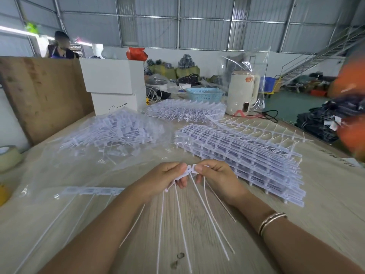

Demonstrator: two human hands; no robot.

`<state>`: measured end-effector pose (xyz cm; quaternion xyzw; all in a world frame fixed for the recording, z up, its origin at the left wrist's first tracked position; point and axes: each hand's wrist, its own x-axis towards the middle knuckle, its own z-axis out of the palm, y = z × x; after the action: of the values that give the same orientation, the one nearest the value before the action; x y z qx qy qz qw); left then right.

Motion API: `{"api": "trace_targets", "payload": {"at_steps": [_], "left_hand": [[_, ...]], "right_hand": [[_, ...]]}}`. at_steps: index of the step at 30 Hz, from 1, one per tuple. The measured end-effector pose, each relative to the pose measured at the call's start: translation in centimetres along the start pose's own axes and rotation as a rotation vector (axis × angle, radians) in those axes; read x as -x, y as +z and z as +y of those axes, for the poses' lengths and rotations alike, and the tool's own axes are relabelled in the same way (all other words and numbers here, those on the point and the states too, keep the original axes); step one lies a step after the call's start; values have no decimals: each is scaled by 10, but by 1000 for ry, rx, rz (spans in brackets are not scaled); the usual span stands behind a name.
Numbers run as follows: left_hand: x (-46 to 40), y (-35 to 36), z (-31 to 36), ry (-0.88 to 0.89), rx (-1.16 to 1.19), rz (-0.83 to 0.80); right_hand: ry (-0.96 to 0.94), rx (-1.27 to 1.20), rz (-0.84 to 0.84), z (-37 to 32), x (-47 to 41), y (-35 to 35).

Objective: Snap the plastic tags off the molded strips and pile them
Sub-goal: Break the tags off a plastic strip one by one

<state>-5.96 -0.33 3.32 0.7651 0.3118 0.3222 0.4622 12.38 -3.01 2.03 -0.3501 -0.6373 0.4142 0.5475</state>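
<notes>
Head view, near edge: long thin white tails (209, 214) fan down toward the camera over the wooden bench (197, 224), hanging from a short strip of tags (189, 172) held between both hands. Left hand (167, 178) pinches one end of the strip, thumb on top; right hand (215, 178) pinches the adjoining tag head, fingertips nearly touching the left's. Judged step: mid-snap, one tag being broken from its neighbour. Next move likely calls for a short opposing twist at the joint, then dropping the freed tag on the pile. Left of the hands a partly worked strip (92, 190) lies on clear plastic. Beyond, right: stack of unbroken molded strips (246, 155). Beyond, left: loose pile of snapped tags (118, 131) on the plastic sheet. Farther back, another stack (185, 110), a blue basket (205, 94) and a cream kettle (242, 91).
</notes>
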Motion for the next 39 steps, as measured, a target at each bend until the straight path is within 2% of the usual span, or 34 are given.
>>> {"api": "trace_targets", "payload": {"at_steps": [6,9,10,11,15,18,20,26,31,35,37,39], "left_hand": [[-1,1,-4,53,34,-8],[1,-7,-4,45,137,110],[2,-12,-6,39,120,136],[3,-16,-6,39,71,134],[5,-14,-13,36,-125,101],[1,-12,-9,4,-240,127],[-3,-11,2,-37,-255,88],[-19,-9,24,-212,-443,-147],[-16,-7,17,-184,-453,-92],[-8,0,2,-127,-513,-42],[-3,4,-2,-82,-588,-63],[-1,7,-2,-3,-539,-23]], "right_hand": [[36,-92,3,2,1,1],[104,-386,169,-4,-1,-9],[115,-379,203,-5,1,-16],[114,-269,196,-5,2,-21],[158,415,22,6,-4,-23],[163,656,-12,13,-13,-19],[104,781,-75,15,-15,-17],[157,829,-116,12,-27,-17],[132,727,-112,14,-16,-13],[157,490,36,9,-13,-13],[144,459,6,5,-10,-7],[121,548,-80,7,-8,-1]]}}
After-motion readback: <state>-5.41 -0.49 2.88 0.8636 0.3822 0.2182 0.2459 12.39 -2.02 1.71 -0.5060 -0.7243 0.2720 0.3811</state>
